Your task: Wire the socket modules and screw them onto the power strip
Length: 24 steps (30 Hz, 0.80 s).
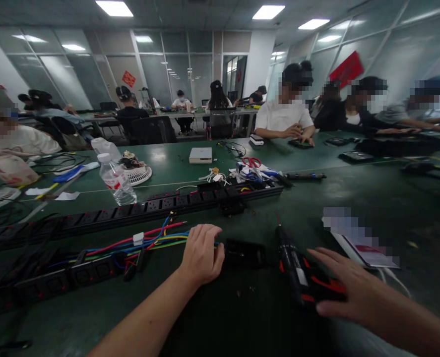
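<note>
My left hand [204, 253] is curled around the ends of a bundle of coloured wires [167, 240], a bit of blue showing between its fingers and thumb. The wires run left into an opened black power strip [63, 280] with sockets. Just right of those fingers lies a small black box-like part [245, 253]. My right hand [357, 287] is spread, thumb apart, over the handle of a black and orange power screwdriver [297, 270] lying on the table, its bit pointing away from me. Whether the palm touches the handle I cannot tell.
A long black power strip [145, 210] lies across the green table [167, 163]. Behind it stand a plastic bottle [117, 181] and a pile with red-handled scissors [251, 162]. A phone-like device [361, 245] with a white cable lies right. Several people work around.
</note>
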Each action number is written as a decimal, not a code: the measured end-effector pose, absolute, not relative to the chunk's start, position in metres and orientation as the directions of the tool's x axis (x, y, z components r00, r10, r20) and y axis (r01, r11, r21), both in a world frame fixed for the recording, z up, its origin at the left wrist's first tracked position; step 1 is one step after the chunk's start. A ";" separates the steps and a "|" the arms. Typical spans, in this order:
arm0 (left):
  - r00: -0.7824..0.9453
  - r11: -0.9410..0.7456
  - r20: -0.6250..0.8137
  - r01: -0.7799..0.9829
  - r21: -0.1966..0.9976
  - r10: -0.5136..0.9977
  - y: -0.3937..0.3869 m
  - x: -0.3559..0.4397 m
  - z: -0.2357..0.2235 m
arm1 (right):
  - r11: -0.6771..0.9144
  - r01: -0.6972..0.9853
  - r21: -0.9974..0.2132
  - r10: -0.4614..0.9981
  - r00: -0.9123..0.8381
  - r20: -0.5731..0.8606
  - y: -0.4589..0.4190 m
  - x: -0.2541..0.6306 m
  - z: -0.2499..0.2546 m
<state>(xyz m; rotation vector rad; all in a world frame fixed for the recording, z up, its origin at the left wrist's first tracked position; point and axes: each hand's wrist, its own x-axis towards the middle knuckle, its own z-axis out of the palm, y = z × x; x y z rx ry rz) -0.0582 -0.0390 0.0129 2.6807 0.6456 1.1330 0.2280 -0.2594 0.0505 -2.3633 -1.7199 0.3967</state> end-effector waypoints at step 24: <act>0.978 -0.993 0.182 0.096 0.061 0.106 -0.103 -0.052 0.024 | -0.021 0.997 -0.077 0.963 0.041 0.267 -0.275 0.203 0.016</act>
